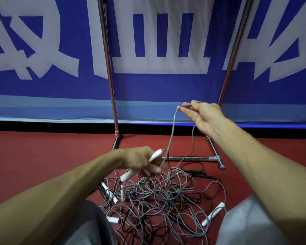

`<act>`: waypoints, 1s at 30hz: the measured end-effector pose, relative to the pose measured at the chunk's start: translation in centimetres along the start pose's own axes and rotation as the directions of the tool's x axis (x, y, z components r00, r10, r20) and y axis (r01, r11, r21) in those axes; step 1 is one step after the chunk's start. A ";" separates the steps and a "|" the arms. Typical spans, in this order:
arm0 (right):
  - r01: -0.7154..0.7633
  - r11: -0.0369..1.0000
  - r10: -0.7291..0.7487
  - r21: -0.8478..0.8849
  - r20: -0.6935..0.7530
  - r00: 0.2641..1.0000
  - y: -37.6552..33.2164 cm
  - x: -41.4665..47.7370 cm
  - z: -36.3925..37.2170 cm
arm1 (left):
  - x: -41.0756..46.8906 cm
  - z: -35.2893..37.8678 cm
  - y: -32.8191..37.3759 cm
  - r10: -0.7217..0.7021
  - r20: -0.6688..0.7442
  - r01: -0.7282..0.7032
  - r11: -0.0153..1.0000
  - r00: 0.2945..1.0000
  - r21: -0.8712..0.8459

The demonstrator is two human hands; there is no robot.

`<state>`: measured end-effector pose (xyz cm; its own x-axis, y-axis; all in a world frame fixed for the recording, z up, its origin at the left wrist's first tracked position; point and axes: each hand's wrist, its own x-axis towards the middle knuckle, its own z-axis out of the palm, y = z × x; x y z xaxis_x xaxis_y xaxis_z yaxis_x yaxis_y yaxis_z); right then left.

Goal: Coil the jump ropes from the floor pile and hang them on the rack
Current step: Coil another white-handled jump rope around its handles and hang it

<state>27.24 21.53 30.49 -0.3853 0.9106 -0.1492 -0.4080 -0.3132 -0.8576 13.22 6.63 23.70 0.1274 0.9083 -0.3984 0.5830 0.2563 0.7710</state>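
A tangled pile of grey and black jump ropes (pixel 159 200) lies on the red floor between my knees, with several white handles sticking out. My left hand (pixel 140 160) grips one white handle (pixel 131 172) just above the pile. Its grey cord (pixel 171 135) runs up to my right hand (pixel 203 114), which pinches a bend of the cord at about the height of the banner's lower edge. A second strand hangs from that hand back down into the pile. The chrome rack (pixel 109 76) stands right behind the pile; its top bar is out of view.
The rack's base bar (pixel 189 158) and right foot (pixel 217 156) lie on the floor just beyond the pile. A blue banner with large white characters (pixel 159 68) covers the wall behind. Black handles (pixel 198 172) lie at the pile's far right. My grey-clad knees (pixel 245 223) flank the pile.
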 end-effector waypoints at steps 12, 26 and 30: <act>0.155 0.539 0.088 -0.828 0.238 0.967 2.5 -0.3 -0.1 | -0.2 -0.7 3.6 0.040 -0.542 -0.395 0.731 0.839 -0.556; 0.350 0.212 0.653 -0.913 0.398 0.644 4.8 -1.6 -0.1 | -0.7 -3.5 3.2 -0.106 -0.731 -0.694 0.251 0.674 -0.675; 0.372 0.178 0.534 -0.911 0.407 0.741 4.7 -1.3 -0.4 | -0.9 -4.4 2.5 -0.200 -0.753 -0.726 0.200 0.627 -0.658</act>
<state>26.15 19.01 26.43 -0.8402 0.3976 -0.3686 0.5382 0.5287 -0.6564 11.04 7.87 28.13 -0.6407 0.7672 -0.0296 -0.5035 -0.3908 0.7705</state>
